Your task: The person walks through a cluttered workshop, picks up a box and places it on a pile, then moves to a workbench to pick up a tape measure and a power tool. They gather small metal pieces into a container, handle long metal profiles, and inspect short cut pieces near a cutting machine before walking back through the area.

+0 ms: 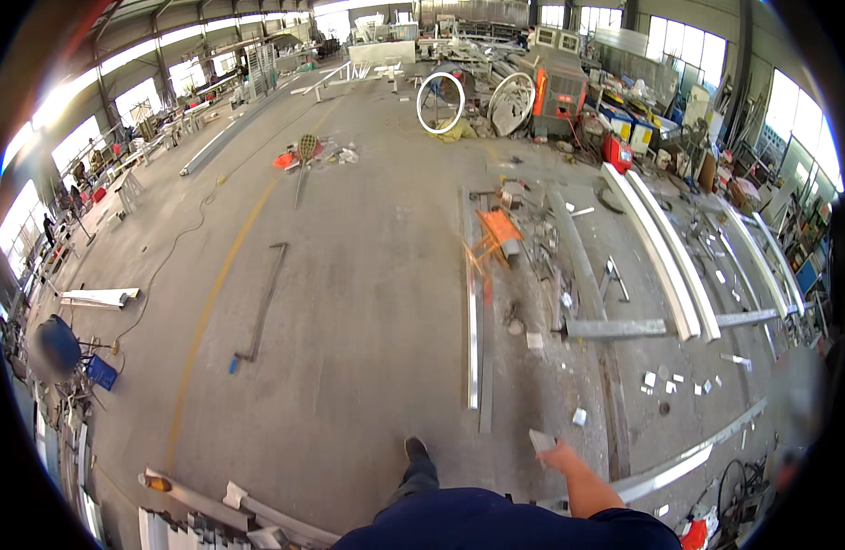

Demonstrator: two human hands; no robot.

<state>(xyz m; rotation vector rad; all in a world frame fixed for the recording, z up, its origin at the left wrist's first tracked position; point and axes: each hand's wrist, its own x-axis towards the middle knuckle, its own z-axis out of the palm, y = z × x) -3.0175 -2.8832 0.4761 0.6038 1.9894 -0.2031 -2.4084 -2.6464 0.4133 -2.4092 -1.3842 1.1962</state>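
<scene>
My right hand (559, 456) reaches out at the lower right of the head view, its fingers closed on a small pale grey flat piece (541, 442). The kind of piece is too small to make out. Just beyond it on the floor lies a white block (579, 417). A long shiny metal bar (473, 357) runs away from me ahead of that hand. My left hand does not show. One dark shoe (415, 446) is stepping forward on the concrete floor.
An orange folding stool (498, 231) stands among scraps on the right. Long white profiles (656, 247) rest across a grey beam (615, 328). A bent metal rod (268, 302) lies left of centre, near a yellow floor line (222, 275). A cable (170, 240) trails at the left.
</scene>
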